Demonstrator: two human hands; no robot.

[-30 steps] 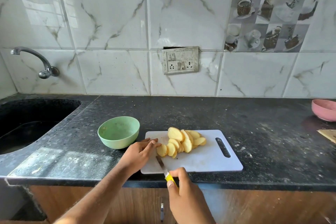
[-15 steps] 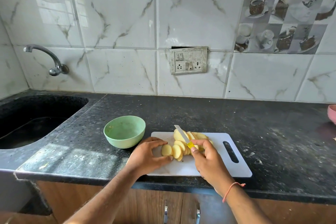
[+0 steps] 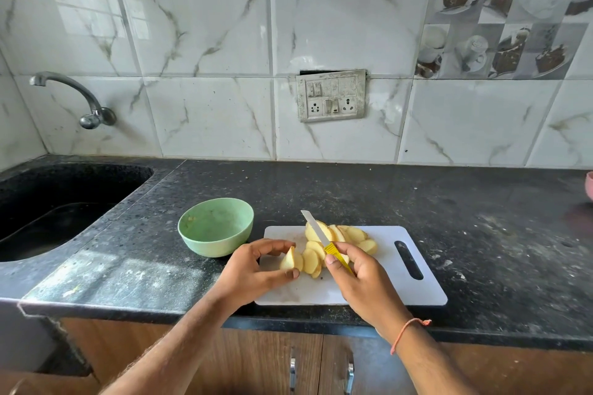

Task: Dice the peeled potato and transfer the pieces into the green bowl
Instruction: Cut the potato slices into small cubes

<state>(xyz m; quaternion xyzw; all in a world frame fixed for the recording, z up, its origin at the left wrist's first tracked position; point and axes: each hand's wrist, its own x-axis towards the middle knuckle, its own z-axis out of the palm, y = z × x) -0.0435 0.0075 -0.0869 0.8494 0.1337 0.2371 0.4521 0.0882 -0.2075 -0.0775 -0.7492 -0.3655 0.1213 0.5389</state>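
Nearest, the right hand [image 3: 362, 279] grips a yellow-handled knife [image 3: 324, 242], its pale blade angled over the potato slices [image 3: 333, 239]. Just beside it, the left hand [image 3: 253, 269] pinches one wedge-shaped slice on the smooth white cutting board [image 3: 401, 285]. Beyond, the round green bowl [image 3: 215, 227] sits on speckled black counter [image 3: 353, 189].

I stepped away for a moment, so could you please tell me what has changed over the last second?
The right hand carried the yellow-handled knife from the board's near edge up over the sliced yellow potato. The left hand now pinches an end slice, tipped up. The pale green bowl and white plastic cutting board stayed put.
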